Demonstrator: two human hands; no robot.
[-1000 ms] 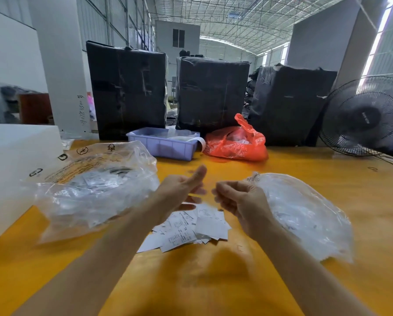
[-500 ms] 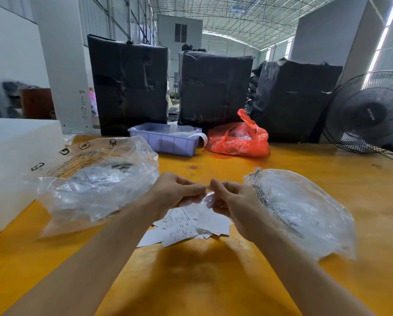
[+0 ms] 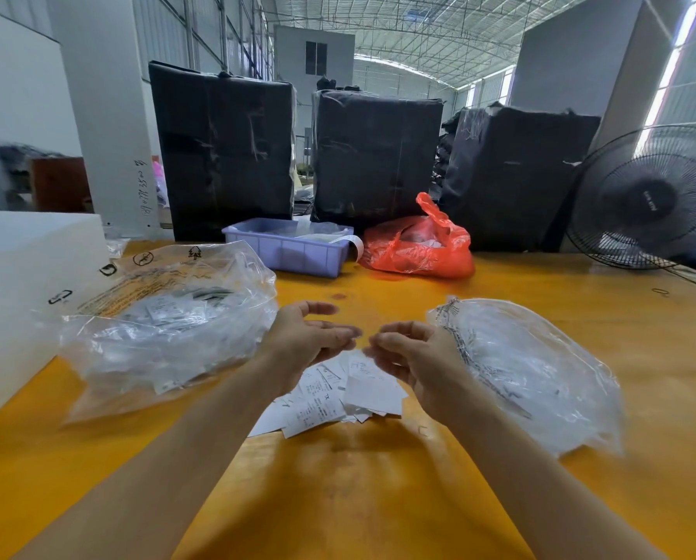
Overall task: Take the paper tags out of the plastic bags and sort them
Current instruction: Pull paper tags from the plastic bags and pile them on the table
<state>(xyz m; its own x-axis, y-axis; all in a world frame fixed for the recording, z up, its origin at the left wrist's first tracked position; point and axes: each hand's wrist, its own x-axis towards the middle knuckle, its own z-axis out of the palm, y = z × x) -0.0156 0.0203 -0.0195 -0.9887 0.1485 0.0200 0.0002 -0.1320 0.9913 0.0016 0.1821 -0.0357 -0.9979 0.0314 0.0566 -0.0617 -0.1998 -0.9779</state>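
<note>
A loose pile of white paper tags (image 3: 330, 394) lies on the yellow table (image 3: 358, 499), just below my hands. My left hand (image 3: 310, 337) hovers above the pile, palm turned up, fingers relaxed and empty. My right hand (image 3: 411, 357) faces it a short gap away; its fingers curl loosely and I see nothing in them. To the left lies a large clear plastic bag (image 3: 168, 325) with small bagged tags inside. On the right, touching my right wrist, is a heap of clear plastic bags (image 3: 532, 369).
A white box (image 3: 23, 284) stands at the left edge. At the back are a purple bin (image 3: 285, 252), a red plastic bag (image 3: 419, 248) and black wrapped bundles (image 3: 221, 155). A black fan (image 3: 645, 200) stands at the far right.
Half a second ago both hands pinched a small clear bag between their fingertips. Now they have drawn apart, the left palm has turned up, and no bag shows between them.
</note>
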